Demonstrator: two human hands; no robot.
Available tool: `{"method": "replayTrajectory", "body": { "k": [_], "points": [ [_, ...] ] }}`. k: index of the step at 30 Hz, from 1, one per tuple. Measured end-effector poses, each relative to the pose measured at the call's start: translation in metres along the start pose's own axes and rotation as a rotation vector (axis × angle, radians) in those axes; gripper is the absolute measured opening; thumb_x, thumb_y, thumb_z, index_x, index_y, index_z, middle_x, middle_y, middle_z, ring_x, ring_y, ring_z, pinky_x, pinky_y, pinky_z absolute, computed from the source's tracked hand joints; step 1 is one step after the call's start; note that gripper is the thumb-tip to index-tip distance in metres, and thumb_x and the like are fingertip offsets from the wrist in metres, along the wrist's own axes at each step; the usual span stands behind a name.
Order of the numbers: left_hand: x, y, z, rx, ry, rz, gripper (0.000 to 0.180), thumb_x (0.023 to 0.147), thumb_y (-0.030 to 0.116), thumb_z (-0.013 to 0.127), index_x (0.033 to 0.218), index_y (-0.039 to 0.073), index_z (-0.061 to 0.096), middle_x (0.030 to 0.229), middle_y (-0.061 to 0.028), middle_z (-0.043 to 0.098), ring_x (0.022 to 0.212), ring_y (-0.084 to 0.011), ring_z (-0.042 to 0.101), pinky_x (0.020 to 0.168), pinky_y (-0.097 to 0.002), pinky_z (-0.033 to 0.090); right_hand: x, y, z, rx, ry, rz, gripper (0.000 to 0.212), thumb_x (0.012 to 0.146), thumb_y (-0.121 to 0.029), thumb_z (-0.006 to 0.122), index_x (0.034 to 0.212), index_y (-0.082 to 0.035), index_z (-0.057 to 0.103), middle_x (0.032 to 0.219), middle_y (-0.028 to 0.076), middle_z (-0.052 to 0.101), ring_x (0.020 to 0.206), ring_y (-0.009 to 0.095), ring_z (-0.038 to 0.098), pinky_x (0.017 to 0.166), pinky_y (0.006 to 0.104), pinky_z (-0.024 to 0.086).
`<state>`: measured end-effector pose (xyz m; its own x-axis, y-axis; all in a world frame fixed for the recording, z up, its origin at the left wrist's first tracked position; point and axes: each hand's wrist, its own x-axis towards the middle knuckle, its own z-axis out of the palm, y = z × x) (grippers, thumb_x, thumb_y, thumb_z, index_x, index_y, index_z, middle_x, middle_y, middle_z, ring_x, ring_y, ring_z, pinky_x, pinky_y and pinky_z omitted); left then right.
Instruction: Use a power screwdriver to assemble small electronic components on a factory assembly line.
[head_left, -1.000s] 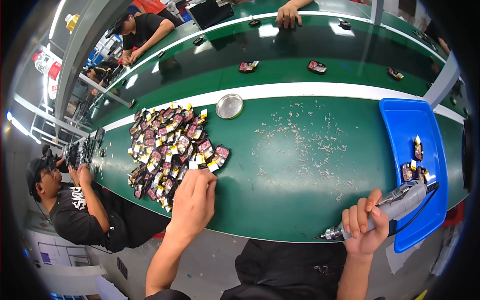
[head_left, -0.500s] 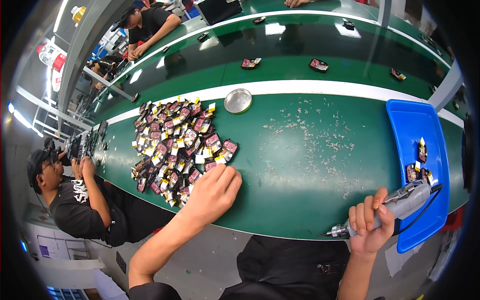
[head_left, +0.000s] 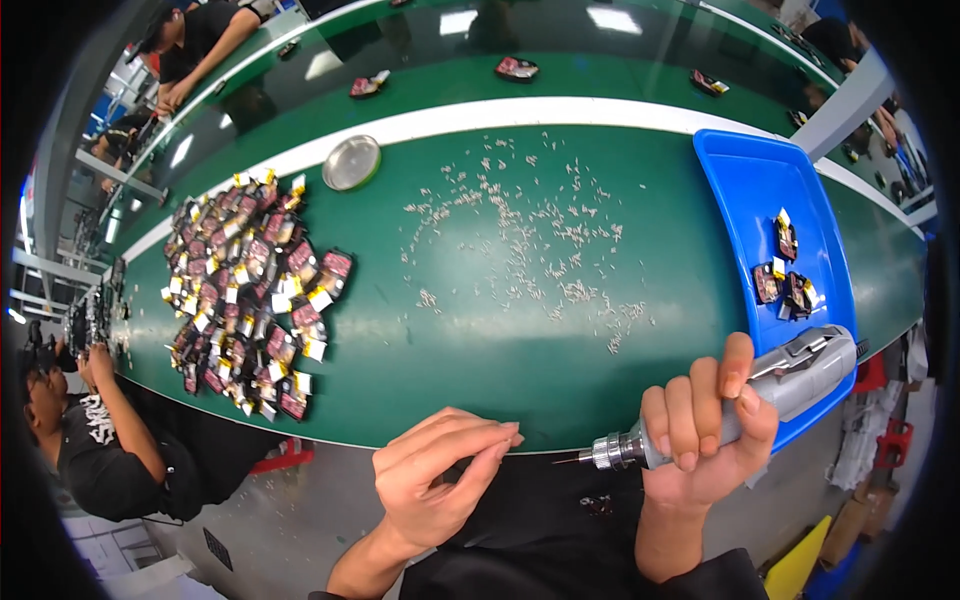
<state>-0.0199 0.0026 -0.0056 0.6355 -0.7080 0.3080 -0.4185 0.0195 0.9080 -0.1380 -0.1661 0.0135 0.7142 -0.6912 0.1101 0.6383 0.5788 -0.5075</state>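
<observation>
Several fingers [head_left: 680, 425] of the right hand [head_left: 700, 475] wrap around a grey cylindrical power tool [head_left: 815, 375]; on the left hand [head_left: 430, 490], fingers nearly meet near its thin metal bit [head_left: 567, 461], anything between them indiscernible. Beyond, black-and-pink units [head_left: 240, 300] lie heaped on the green worktop [head_left: 480, 360].

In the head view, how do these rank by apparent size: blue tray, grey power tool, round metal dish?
1. Blue tray
2. Grey power tool, partly covered by the right hand
3. Round metal dish
</observation>
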Motion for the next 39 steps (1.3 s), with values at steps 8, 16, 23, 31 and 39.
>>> {"method": "replayTrajectory", "body": {
  "k": [8, 16, 23, 31, 39],
  "points": [
    [-0.017, 0.004, 0.016, -0.579, 0.016, -0.246, 0.009, 0.081, -0.012, 0.062, 0.089, -0.009, 0.063, 0.083, -0.0179, 0.066, 0.071, -0.0201, 0.062, 0.063, -0.028, 0.05, -0.006, -0.003, 0.02, 0.12, 0.018, -0.114, 0.009, 0.092, -0.013, 0.048, 0.091, -0.007, 0.041, 0.056, 0.0, 0.039, 0.041, 0.009, 0.039, 0.051, 0.0273, 0.035],
    [-0.023, 0.003, 0.017, -0.811, -0.03, -0.33, 0.011, 0.09, 0.001, 0.058, 0.089, -0.01, 0.063, 0.084, -0.0196, 0.065, 0.07, -0.0188, 0.06, 0.061, -0.027, 0.049, -0.005, 0.01, 0.024, 0.112, 0.008, -0.088, 0.011, 0.092, -0.014, 0.05, 0.091, -0.008, 0.041, 0.055, -0.001, 0.04, 0.04, 0.008, 0.039, 0.05, 0.0256, 0.035],
    [-0.016, 0.005, 0.015, -0.371, -0.038, -0.101, 0.006, 0.083, -0.005, 0.063, 0.087, -0.008, 0.063, 0.075, -0.0146, 0.065, 0.063, -0.0199, 0.06, 0.057, -0.0278, 0.048, -0.009, 0.011, 0.021, 0.066, -0.039, -0.099, 0.011, 0.092, -0.014, 0.05, 0.091, -0.008, 0.041, 0.055, 0.0, 0.04, 0.04, 0.01, 0.04, 0.049, 0.0264, 0.035],
    [-0.012, -0.003, 0.025, -0.159, -0.056, 0.03, 0.01, 0.075, -0.012, 0.065, 0.083, -0.008, 0.062, 0.073, -0.0142, 0.063, 0.059, -0.0248, 0.059, 0.056, -0.03, 0.048, -0.007, 0.01, 0.01, 0.07, 0.003, -0.054, 0.009, 0.091, -0.016, 0.042, 0.093, -0.007, 0.042, 0.057, 0.003, 0.043, 0.043, 0.014, 0.04, 0.051, 0.0302, 0.036],
    [0.001, 0.004, -0.062, 0.135, 0.206, -0.021, 0.035, 0.089, 0.016, 0.06, 0.112, -0.01, 0.058, 0.08, -0.0164, 0.067, 0.064, -0.0198, 0.06, 0.06, -0.0299, 0.049, 0.008, 0.02, 0.012, 0.156, 0.16, -0.124, 0.009, 0.091, -0.014, 0.043, 0.093, -0.006, 0.042, 0.055, 0.0, 0.036, 0.043, 0.009, 0.033, 0.049, 0.0293, 0.035]
  ]
}}
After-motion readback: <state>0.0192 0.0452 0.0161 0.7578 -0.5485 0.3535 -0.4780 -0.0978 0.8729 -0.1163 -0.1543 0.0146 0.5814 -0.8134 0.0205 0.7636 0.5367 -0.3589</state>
